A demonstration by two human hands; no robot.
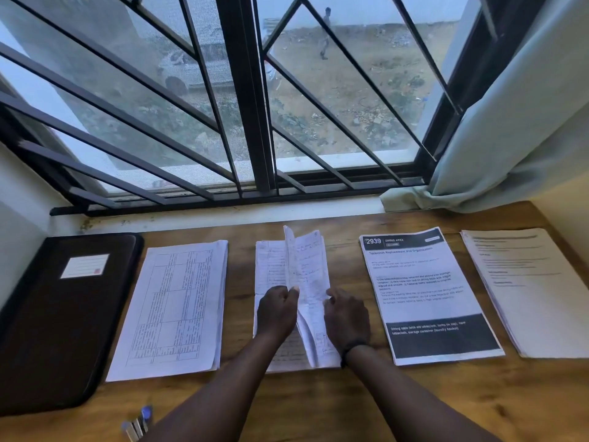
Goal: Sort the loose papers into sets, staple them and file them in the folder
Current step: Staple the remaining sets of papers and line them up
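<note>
Left hand (276,309) grip pinching lifted sheet (298,266) edge, right hand (345,317) grip loosely spread beside it, bare table (318,406) in front

Window (255,90): dark frame with slanted metal bars, looking onto bare, scrubby ground.
Curtain (516,122): pale fabric bunched at the right, its hem resting on the sill.
Desk (350,409): brown wood grain, set against the sill.
Outside: a distant person (325,33) walks across the dirt.

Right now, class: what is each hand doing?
Left hand: pinching a lifted handwritten sheet.
Right hand: fingers curled at the same sheet's edge; grip cannot be told.
</note>
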